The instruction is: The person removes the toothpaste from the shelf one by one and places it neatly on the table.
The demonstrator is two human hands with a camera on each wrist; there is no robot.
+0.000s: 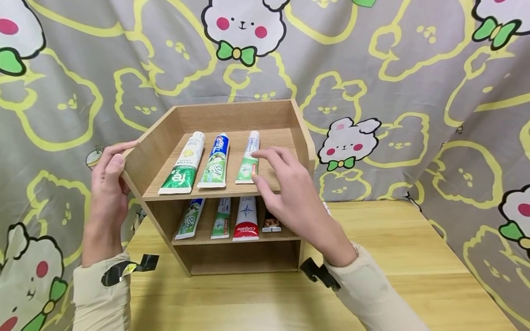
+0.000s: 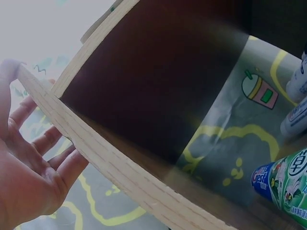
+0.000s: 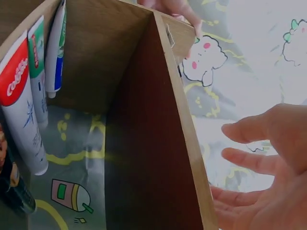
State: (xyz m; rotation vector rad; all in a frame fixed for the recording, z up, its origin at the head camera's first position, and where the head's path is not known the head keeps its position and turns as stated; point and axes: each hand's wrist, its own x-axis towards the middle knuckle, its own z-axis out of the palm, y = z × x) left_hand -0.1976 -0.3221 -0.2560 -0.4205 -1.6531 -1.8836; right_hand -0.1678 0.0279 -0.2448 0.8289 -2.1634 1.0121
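A light wooden three-tier shelf (image 1: 155, 145) stands on the table. My left hand (image 1: 108, 188) grips its left side panel, thumb near the front edge and fingers behind. Three toothpaste tubes lie on the top tier: a large white-and-green tube (image 1: 184, 161), a blue-and-green Crest tube (image 1: 215, 161) and a small white-and-green tube (image 1: 249, 158). My right hand (image 1: 296, 197) reaches over the top tier, index fingertip and thumb tip spread at the small tube's right edge. In the right wrist view, nothing shows between that hand's parted fingers (image 3: 249, 160).
On the middle tier lie a blue-and-green tube (image 1: 190, 218), a slim green-and-white tube (image 1: 221, 218), a red-and-white Colgate tube (image 1: 247, 225) and a dark tube (image 1: 271, 223), partly hidden by my right hand. A cartoon-print curtain (image 1: 339, 59) hangs behind the yellow wooden table (image 1: 397, 243).
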